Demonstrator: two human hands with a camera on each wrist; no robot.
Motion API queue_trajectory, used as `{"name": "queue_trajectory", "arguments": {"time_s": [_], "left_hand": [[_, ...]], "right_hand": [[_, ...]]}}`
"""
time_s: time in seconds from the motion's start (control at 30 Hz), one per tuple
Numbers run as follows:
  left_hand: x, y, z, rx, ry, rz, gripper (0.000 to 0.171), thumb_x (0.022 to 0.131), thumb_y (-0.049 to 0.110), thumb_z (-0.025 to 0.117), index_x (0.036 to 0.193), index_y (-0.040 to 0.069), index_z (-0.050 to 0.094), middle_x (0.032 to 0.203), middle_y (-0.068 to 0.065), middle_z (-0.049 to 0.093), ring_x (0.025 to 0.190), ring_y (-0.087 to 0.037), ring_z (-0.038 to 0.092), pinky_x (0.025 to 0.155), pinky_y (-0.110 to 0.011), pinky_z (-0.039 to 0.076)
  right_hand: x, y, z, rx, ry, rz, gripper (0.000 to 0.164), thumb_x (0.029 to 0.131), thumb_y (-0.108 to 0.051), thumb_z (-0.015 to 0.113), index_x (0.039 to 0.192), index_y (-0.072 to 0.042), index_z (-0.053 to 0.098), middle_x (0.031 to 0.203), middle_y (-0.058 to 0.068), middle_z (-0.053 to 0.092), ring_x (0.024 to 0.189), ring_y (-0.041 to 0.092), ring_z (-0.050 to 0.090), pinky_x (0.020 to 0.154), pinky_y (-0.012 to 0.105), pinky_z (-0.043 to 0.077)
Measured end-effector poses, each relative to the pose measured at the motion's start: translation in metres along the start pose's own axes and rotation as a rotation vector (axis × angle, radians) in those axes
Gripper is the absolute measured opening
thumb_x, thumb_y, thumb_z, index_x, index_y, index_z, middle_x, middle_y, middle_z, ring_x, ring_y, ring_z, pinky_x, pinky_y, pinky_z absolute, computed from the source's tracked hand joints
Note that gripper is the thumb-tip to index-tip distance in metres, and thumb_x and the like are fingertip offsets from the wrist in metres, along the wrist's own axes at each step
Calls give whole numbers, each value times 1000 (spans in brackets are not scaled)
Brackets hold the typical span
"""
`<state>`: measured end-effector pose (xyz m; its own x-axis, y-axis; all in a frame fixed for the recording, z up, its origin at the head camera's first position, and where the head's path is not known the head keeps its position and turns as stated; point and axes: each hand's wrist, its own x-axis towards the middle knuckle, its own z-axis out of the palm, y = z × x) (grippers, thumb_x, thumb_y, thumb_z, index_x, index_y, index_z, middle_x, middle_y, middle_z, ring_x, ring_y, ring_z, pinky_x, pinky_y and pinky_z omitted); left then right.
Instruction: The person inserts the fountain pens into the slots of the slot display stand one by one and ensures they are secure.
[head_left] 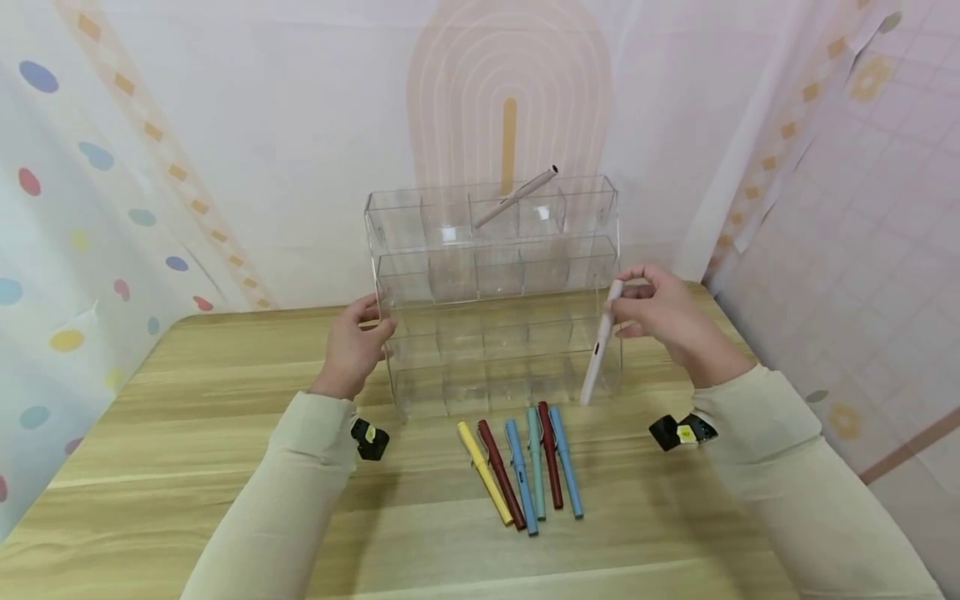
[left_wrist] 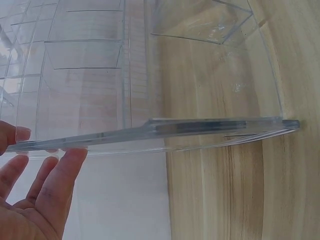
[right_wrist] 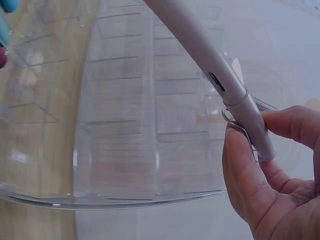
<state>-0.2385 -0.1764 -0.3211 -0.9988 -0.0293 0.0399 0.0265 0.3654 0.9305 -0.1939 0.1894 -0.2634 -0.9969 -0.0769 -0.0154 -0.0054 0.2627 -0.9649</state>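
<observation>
A clear acrylic rack (head_left: 450,292) with stepped rows of compartments stands upright on the table. Its left side panel is gripped at the edge by my left hand (head_left: 355,346), thumb and fingers on opposite faces (left_wrist: 50,192). My right hand (head_left: 667,312) pinches a pale pink pen (head_left: 602,342) by its clipped cap, at the rack's right side. In the right wrist view this pen (right_wrist: 215,70) slants across the rack, body pointing away from the fingers. Another pale pink pen (head_left: 517,198) leans in the top row, its end sticking out above.
Several pens lie side by side in front of the rack: a yellow pen (head_left: 485,473), two dark red pens (head_left: 550,454), two blue pens (head_left: 522,479) and a green pen (head_left: 536,467). The wooden table (head_left: 247,400) meets patterned curtains behind and at both sides.
</observation>
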Motion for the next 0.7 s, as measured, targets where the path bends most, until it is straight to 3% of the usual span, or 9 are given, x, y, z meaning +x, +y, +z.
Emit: {"name": "queue_trajectory", "arguments": {"time_s": [0.3,0.47,0.7], "left_hand": [[-2,-4,2,1,19,6,54,99,7,51,150,6,33,133,-23,46,111,-31,53,66,-20,53],[-2,-5,2,8,25,14,54,98,6,52,149,6,35,132,-23,47,109,-30,54,65,-21,53],[-3,-6,2,8,26,25,53,98,6,52,148,6,37,132,-23,48,110,-31,54,64,-21,53]], "right_hand": [[12,-25,-6,89,124,-72,29,91,-5,61,114,-11,45,94,4,54,73,6,65,67,25,56],[18,-38,-7,141,195,-102,27,90,-3,62,109,-11,47,89,1,57,71,6,66,64,24,57],[26,-56,-9,202,292,-111,27,89,-3,62,109,-14,47,97,6,55,71,8,66,63,22,56]]}}
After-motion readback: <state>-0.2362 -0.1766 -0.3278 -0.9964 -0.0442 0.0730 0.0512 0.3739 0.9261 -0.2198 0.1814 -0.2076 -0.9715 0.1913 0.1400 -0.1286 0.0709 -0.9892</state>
